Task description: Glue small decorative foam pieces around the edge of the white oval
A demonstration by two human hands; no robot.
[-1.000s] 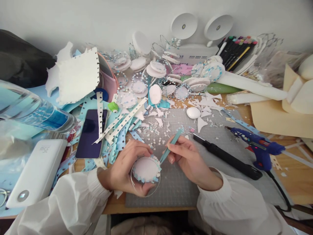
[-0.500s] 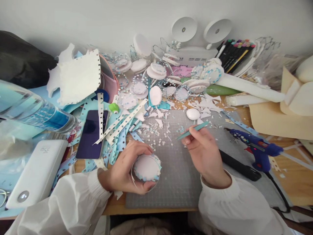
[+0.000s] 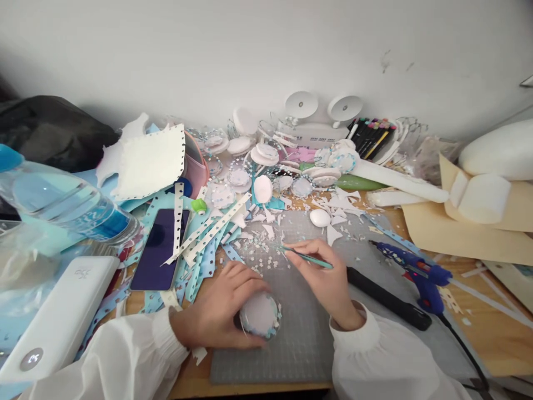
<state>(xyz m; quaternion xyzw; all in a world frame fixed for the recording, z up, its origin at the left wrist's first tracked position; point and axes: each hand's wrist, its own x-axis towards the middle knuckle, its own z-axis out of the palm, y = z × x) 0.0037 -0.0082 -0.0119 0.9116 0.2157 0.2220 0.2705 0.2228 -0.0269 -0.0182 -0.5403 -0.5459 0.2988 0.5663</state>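
My left hand (image 3: 222,308) is curled round a small white disc (image 3: 260,314) whose rim carries pale blue and white stars. It holds the disc low over the front of the grey cutting mat (image 3: 300,355). In my right hand (image 3: 322,272) is a pair of teal tweezers (image 3: 308,256), pinched between thumb and fingers. Their tips point left, at the small paper stars (image 3: 262,255) scattered on the mat. Whether a star sits between the tips is too small to tell.
A blue glue gun (image 3: 412,272) and a black rod-like tool (image 3: 387,297) lie to the right. On the left are a phone (image 3: 158,255), punched paper strips (image 3: 208,233), a white power bank (image 3: 62,316) and a water bottle (image 3: 75,200). Star-trimmed white discs (image 3: 239,178) crowd the back.
My right hand has moved left with the tweezers, their tips now among the scattered stars. My left hand has shifted slightly right with the disc. The view has tilted upward.
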